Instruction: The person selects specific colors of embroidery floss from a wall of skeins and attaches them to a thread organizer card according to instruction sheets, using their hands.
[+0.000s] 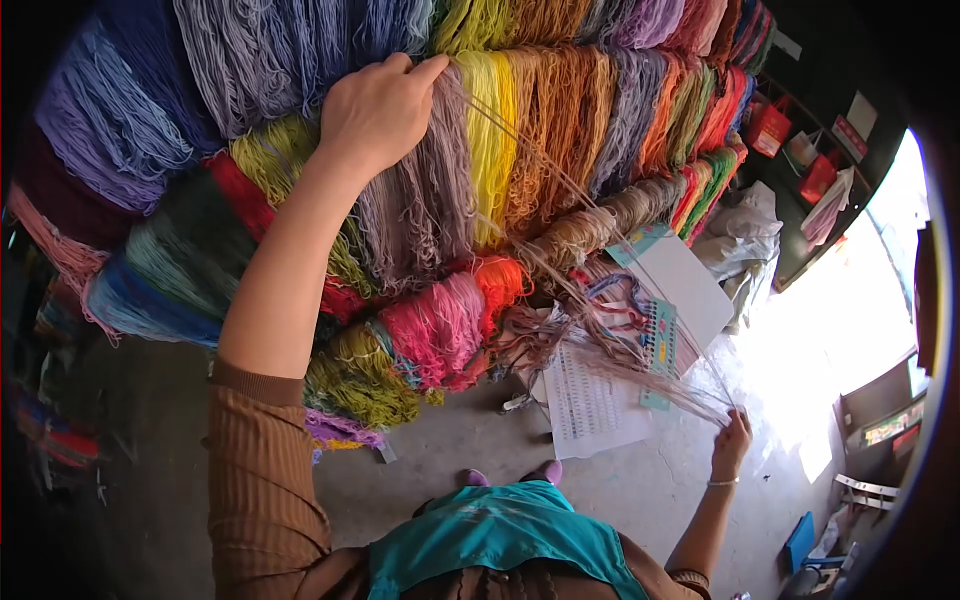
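My left hand [378, 112] is closed at the upper row of hanging yarn, pinching a few thin mauve-grey threads [520, 140] beside a bright yellow hank [486, 130]. From there the threads run slantwise down to the right. Low on the right, my right hand [733, 446] is closed around the other end of the pale threads [680, 392], its arm stretched out. The strands look taut between the hands. Under my left wrist hangs a grey-mauve hank [420, 215]. A tangle of mixed threads [560, 325] lies beneath the stretched strands.
Rows of coloured hanks surround my left arm, including orange-brown yarn [562, 120] and a pink bundle [435, 325]. Printed sheets [595, 405] and a spiral notebook [658, 340] lie below the threads. White plastic bags [745, 235] and red bags [770, 127] are at the right.
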Tool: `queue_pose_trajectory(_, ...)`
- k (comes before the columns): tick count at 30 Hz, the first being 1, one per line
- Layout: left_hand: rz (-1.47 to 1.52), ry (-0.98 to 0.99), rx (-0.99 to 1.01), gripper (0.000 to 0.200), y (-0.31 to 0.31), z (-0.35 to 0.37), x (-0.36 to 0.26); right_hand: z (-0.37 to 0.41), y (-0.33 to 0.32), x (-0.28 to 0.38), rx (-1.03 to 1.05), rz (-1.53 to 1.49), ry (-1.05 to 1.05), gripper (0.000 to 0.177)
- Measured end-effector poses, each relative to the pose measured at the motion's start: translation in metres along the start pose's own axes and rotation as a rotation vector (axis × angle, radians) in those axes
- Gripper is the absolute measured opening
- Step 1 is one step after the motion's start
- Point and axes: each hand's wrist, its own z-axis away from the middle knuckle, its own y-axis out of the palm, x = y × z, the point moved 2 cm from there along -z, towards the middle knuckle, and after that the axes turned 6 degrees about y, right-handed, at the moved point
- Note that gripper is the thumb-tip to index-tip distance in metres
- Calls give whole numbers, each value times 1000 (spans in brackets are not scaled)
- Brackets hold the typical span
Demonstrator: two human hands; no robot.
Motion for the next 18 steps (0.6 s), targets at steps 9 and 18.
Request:
queue_pose_trajectory(9, -5, 5, -22, 36, 2, -1, 0, -14, -43, 21, 154, -829, 346, 26)
queue_pose_trajectory(18, 19, 3, -47, 37, 2, 2, 1, 116, 411, 113, 1056, -451, 90, 19)
